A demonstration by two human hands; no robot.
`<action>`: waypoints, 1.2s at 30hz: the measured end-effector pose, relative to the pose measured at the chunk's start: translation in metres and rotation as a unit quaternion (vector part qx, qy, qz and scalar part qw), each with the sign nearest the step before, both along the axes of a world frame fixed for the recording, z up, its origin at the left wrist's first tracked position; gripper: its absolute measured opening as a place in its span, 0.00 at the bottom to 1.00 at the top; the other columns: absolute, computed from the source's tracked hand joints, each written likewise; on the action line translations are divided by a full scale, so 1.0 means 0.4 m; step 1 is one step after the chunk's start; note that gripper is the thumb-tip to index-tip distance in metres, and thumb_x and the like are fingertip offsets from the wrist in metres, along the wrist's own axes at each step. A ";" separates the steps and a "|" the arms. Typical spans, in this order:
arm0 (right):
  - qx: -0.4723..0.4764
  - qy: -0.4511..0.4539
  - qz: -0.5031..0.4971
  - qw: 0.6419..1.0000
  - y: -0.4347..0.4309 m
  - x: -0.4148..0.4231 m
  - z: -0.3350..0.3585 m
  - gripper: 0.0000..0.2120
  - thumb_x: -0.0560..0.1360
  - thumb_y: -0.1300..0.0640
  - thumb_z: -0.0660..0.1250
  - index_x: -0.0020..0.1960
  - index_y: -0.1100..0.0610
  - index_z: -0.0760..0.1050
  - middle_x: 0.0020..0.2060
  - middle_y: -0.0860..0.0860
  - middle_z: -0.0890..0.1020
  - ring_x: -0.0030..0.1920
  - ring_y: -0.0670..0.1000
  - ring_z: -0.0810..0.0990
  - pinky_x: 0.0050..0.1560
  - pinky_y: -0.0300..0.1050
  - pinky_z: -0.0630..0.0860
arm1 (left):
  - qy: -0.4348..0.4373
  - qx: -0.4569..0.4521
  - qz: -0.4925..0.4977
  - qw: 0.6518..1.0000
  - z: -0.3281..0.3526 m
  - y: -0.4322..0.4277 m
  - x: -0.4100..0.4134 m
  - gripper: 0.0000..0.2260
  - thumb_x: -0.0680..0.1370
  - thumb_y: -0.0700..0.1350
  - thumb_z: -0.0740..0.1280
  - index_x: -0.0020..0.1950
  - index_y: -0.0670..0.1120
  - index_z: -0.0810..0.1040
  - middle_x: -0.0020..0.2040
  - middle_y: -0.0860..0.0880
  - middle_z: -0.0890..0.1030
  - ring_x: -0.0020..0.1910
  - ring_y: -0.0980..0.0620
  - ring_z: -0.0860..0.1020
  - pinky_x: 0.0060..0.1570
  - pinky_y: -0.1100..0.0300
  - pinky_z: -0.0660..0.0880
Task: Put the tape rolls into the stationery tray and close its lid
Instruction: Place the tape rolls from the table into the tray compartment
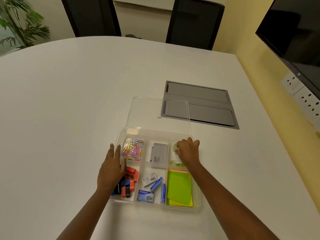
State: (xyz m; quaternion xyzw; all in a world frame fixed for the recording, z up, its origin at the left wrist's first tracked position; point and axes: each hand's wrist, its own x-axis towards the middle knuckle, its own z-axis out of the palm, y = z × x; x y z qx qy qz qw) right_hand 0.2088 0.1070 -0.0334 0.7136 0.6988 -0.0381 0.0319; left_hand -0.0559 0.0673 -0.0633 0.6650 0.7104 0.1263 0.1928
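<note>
Soft, even overhead light was cast; the table was bowed by wide-angle distortion, detail slightly blurred.

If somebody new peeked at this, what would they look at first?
Probably the clear stationery tray near the table's front, full of colour: bright paper clips in its far-left compartment and green sticky notes in its near-right one. Next, the two hands: the left hand rests on the tray's left edge, and the right hand holds a tape roll in the far-right compartment. The clear lid lies open behind the tray.
</note>
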 end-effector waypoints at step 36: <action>-0.049 0.251 -0.138 0.957 -0.093 -0.028 0.026 0.14 0.76 0.67 0.59 0.59 0.65 0.75 0.59 0.62 0.79 0.59 0.60 0.77 0.57 0.47 0.74 | -0.006 0.037 -0.023 0.999 0.012 -0.005 0.001 0.22 0.80 0.47 0.55 0.72 0.42 0.60 0.77 0.41 0.54 0.76 0.43 0.53 0.74 0.48 0.54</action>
